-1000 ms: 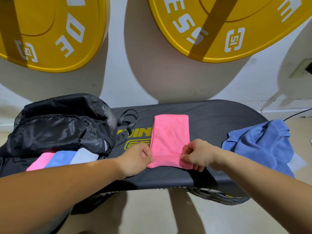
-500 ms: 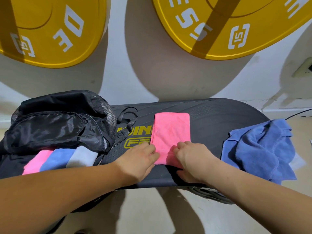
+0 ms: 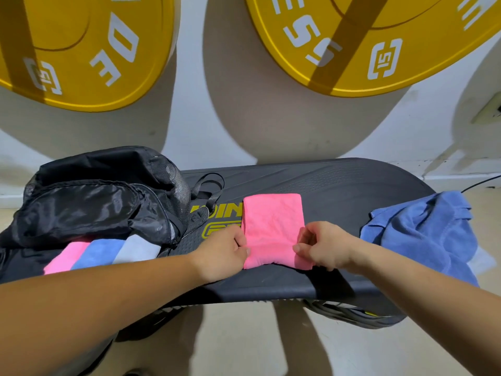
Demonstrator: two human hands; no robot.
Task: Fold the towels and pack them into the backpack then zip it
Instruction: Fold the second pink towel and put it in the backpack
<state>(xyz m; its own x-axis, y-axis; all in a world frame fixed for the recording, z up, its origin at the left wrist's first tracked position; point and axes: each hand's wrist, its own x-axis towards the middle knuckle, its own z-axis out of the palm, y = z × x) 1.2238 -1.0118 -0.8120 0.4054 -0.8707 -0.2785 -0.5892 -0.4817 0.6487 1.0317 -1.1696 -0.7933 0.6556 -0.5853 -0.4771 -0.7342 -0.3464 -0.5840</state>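
Pink and already narrowed to a strip, the pink towel (image 3: 272, 229) lies lengthwise in the middle of the bench (image 3: 352, 191), its long axis running away from the person, so the near end can probably be carried over onto the far end. The left hand (image 3: 222, 253) pinches its near left corner and the right hand (image 3: 322, 248) its near right corner. The hands are apart, one on each side, which keeps the edge square for that fold. The backpack (image 3: 95, 196) sits open at the left with three folded towels (image 3: 99, 252) side by side in its mouth. The blue towel (image 3: 423, 232) waits crumpled at the right end. Half a second earlier both hands lay flat, pressing the near end down; now the fingers are curled and the edge puckers slightly.
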